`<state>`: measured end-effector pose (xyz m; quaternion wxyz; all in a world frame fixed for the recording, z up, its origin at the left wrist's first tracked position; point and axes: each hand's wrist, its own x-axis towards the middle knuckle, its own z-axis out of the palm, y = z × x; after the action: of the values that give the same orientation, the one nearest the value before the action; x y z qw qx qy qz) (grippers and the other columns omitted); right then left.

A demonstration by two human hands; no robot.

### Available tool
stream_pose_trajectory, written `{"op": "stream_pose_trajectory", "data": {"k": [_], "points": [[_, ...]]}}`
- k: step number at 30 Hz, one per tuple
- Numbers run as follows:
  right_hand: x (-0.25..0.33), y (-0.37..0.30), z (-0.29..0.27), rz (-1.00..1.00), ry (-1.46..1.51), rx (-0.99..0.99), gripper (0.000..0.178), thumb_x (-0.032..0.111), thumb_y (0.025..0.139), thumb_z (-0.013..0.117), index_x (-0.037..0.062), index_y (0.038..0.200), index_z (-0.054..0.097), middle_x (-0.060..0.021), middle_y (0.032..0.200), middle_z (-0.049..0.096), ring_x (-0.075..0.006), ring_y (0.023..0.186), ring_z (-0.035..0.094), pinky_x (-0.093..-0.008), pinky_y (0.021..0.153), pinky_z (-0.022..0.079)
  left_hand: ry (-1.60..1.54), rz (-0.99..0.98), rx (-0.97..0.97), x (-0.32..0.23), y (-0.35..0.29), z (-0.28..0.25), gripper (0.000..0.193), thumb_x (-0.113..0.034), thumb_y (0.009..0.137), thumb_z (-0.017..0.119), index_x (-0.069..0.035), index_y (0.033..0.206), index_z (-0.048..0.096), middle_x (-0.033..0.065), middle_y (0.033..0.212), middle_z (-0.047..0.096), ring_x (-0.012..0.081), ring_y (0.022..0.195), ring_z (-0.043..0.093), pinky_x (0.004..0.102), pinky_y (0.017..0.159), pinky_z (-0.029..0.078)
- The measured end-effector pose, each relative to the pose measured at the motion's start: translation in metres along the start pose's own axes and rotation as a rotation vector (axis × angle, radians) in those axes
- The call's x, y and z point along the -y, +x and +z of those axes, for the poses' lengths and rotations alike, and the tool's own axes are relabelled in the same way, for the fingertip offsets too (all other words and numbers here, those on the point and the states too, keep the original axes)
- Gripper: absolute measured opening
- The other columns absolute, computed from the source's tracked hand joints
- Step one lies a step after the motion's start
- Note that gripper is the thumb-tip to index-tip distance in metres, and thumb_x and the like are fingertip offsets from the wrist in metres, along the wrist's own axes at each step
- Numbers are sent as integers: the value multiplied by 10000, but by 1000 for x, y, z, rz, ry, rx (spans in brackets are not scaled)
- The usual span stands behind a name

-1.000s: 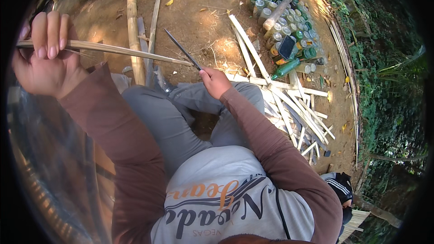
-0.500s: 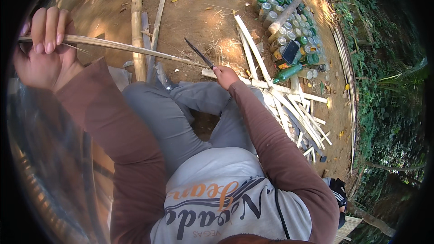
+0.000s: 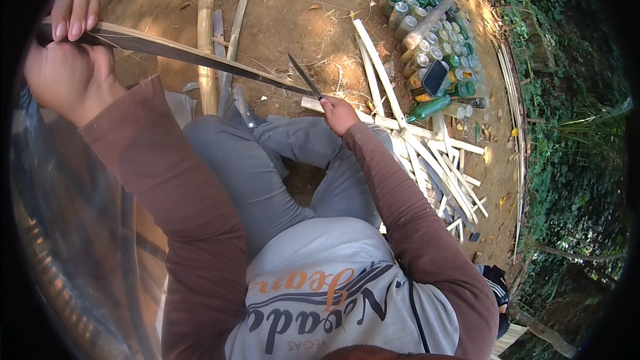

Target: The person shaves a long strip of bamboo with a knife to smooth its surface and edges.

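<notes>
My left hand [image 3: 75, 60], raised at the far left, is closed round one end of a long split bamboo strip [image 3: 190, 55]. The strip slopes down to the right across the space beyond my knees, with a dark broad face and a pale edge showing. In my right hand [image 3: 340, 117] is a thin, dark-bladed knife [image 3: 305, 75], pointing up and to the left. The strip's far end reaches the knife close to my right fingers; whether blade and strip touch there I cannot tell.
Right of my knees lies a heap of pale bamboo pieces [image 3: 460, 183]. Beyond it stand many bottles and jars, with a log [image 3: 427, 25], a phone [image 3: 435, 78] and a green bottle [image 3: 430, 109] on or beside them. A bamboo pole [image 3: 207, 33] and a slat [image 3: 238, 23] lie ahead.
The bamboo strip has turned, so its dark broad face now shows instead of the pale side. Its held end is slightly higher. The knife is still in my right hand.
</notes>
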<state>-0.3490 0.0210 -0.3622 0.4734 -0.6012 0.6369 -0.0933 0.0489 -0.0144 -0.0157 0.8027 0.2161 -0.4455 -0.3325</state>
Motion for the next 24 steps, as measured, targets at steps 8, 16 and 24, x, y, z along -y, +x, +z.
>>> {"op": "stream_pose_trajectory", "data": {"k": [8,16,24], "points": [[-82,40,2,362,-484,124,465,316,1056,436,24,1273,726,-236,1302,698,-389,1244,659,-486,1062,507,427,139,-453,8,-1,30,264,-260,1076,500,-51,918,470,27,684,380,138,620,417,299,607,381],[13,-1,-9,25,-92,91,435,384,1077,460,55,1137,738,-252,1157,724,-432,1103,677,-488,980,512,528,144,-467,9,0,-3,239,-238,1078,469,-34,953,461,38,715,400,151,632,428,315,598,394],[-51,45,-12,257,-221,138,500,397,1074,455,-7,1098,749,-214,964,766,-374,889,742,-479,872,562,456,129,-470,4,7,-41,212,-179,1070,459,-28,922,445,52,713,397,164,627,427,316,593,403]]}}
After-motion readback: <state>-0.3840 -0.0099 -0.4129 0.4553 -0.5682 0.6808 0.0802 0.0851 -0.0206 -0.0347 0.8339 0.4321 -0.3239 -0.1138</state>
